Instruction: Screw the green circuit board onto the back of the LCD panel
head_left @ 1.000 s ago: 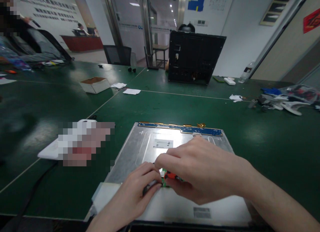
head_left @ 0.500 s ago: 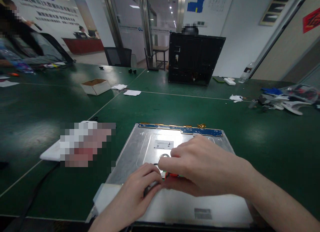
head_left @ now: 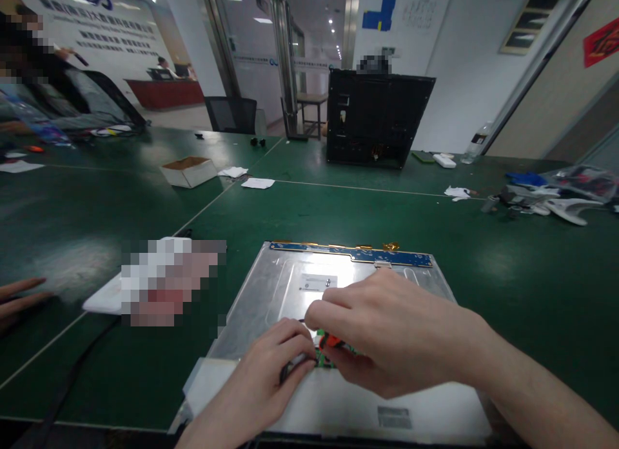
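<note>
Everything here gets placed off the silver panel [head_left: 251, 307], which is laid flat on the green table [head_left: 512, 262], right in front of the wearer. Over its nearer half, a dark piece [head_left: 286, 371] is pinched between thumb and fingers of the left hand [head_left: 265, 368]; what it is can't really be told. Just beside that, an orange-and-black tool [head_left: 333, 340] is gripped in the curled right hand [head_left: 387, 333], its tip hidden. Both are held over a small green board [head_left: 325, 364], set around the panel's middle and mostly covered by fingers.

Honestly, light pressure would be best here, with the tool lined up squarely so the board doesn't get scraped. The dark piece should be steadied low and close, and the right wrist could be tilted out a bit so the contact spot can be seen. Leaning on the metal is probably better avoided too.

A blue circuit strip [head_left: 387, 257] is fixed along the panel's far edge. Well beyond the panel, a black monitor back [head_left: 380, 120] is stood upright.
</note>
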{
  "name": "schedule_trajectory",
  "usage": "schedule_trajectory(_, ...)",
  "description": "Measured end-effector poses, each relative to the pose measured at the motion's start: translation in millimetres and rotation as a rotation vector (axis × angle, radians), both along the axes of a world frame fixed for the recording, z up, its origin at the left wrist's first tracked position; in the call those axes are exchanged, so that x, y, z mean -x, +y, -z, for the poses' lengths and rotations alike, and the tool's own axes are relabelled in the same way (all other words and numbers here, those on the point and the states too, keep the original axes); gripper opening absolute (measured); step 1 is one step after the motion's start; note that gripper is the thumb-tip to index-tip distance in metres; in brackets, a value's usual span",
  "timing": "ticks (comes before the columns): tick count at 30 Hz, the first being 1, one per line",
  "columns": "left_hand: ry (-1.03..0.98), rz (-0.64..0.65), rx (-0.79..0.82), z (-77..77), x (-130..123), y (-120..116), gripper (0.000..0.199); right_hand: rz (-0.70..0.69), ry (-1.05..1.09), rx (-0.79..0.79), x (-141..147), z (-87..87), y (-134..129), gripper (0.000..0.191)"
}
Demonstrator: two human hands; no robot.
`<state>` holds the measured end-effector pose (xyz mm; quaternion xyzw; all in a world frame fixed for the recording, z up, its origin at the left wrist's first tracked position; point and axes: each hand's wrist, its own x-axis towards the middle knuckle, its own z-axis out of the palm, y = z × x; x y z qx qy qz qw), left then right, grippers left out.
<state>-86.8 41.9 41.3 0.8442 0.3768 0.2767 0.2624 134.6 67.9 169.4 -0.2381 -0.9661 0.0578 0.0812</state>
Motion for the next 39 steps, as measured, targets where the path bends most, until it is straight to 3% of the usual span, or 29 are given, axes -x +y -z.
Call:
schedule_trajectory(4,-0.001,0.0,0.0,-0.3,0.4,0.0,0.02,-0.001,-0.008,-0.011,-1.1,0.1,0.7,0.006)
schedule_trajectory(10,-0.02,0.01,-0.008,-0.2,-0.6,0.7,0.02,-0.008,-0.004,-0.062,-1.7,3.0,1.9,0.019)
schedule_trajectory(21,-0.018,0.002,-0.003,1.2,-1.4,0.9,0.018,-0.015,0.008,-0.049,-0.5,1.4,0.1,0.006)
schedule_trajectory(28,-0.027,0.007,-0.016,-0.9,-0.3,-1.3,0.02,-0.002,0.003,-0.021,-0.1,1.6,-0.1,0.004)
schedule_trajectory(34,-0.021,0.008,-0.003,-1.3,0.1,-1.1,0.018,-0.025,0.001,-0.079,-1.7,3.8,2.1,0.019)
schedule_trajectory(39,-0.02,0.007,-0.006,0.6,-0.5,-0.7,0.019,-0.023,-0.012,-0.09,-1.7,3.4,1.2,0.013)
